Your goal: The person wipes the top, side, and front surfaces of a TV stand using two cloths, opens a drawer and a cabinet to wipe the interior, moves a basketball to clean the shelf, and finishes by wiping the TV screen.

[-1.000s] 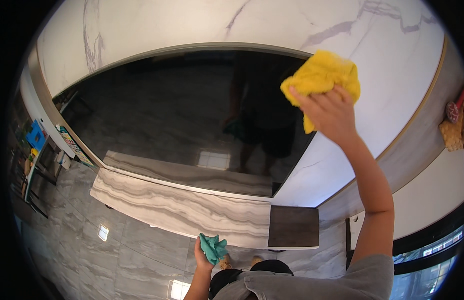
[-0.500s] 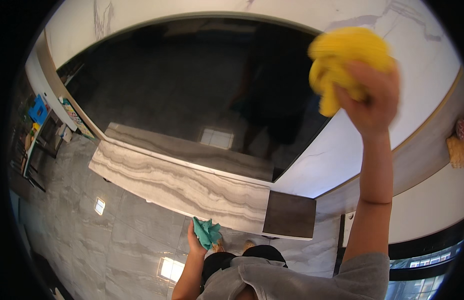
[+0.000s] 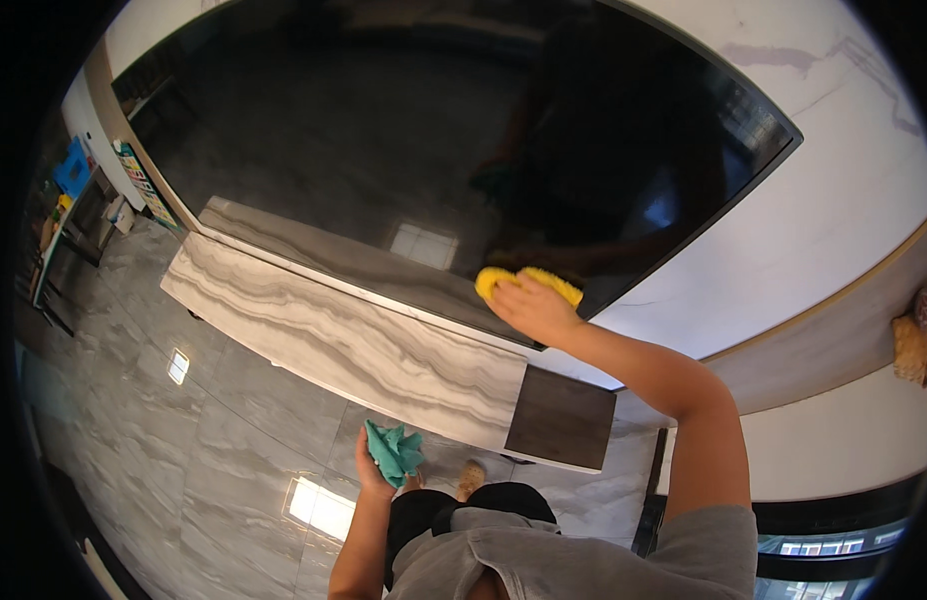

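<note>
A yellow cloth (image 3: 553,285) lies pressed against the lower right part of a large, glossy black television screen (image 3: 383,130). My right hand (image 3: 531,308) grips it, fingers bent over the cloth, close to the screen's bottom edge. Low in front of my body, my left hand (image 3: 371,462) holds a crumpled green cloth (image 3: 394,453). That cloth hangs near the front edge of the cabinet and touches nothing else that I can see. Dark reflections, one like a person's outline, show in the screen.
Below the screen runs a long low cabinet with a striped stone-look top (image 3: 333,330) and a dark right end section (image 3: 561,415). White marbled wall (image 3: 783,240) surrounds the screen. Grey floor tiles (image 3: 133,400) extend left, toward a table (image 3: 68,225) with a blue object (image 3: 73,168).
My right hand has brought the yellow cloth down and left, from the screen's upper right onto its lower part. The left hand still holds the green cloth. The view has shifted slightly.
</note>
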A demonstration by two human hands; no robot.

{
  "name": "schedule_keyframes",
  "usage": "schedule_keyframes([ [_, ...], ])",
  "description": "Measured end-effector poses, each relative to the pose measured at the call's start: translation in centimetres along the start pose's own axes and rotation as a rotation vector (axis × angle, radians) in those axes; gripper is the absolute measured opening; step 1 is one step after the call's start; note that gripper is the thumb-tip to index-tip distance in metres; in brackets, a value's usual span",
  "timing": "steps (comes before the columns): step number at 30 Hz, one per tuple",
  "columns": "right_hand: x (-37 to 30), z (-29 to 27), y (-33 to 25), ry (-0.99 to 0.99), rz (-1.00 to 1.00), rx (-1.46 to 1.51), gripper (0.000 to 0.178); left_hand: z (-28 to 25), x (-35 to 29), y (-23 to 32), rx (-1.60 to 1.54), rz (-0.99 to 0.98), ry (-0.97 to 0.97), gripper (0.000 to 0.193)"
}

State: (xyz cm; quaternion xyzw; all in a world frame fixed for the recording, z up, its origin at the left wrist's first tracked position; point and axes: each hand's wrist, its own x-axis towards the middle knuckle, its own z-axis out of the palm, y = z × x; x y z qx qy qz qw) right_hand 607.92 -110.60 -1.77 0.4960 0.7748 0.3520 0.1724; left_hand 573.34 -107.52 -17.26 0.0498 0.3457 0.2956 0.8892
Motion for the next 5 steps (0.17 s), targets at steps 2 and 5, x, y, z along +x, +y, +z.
schedule_keyframes([
  [2, -2.0, 1.5, -0.8, -0.121, -0.084, 0.059, 0.036, -0.6, 0.0, -0.5, -0.018, 0.028, 0.013, 0.043],
  [5, -2.2, -0.2, 1.8, -0.17, 0.077, 0.315, 0.037, -2.1, -0.3, -0.6, -0.004, 0.062, -0.013, 0.048],
])
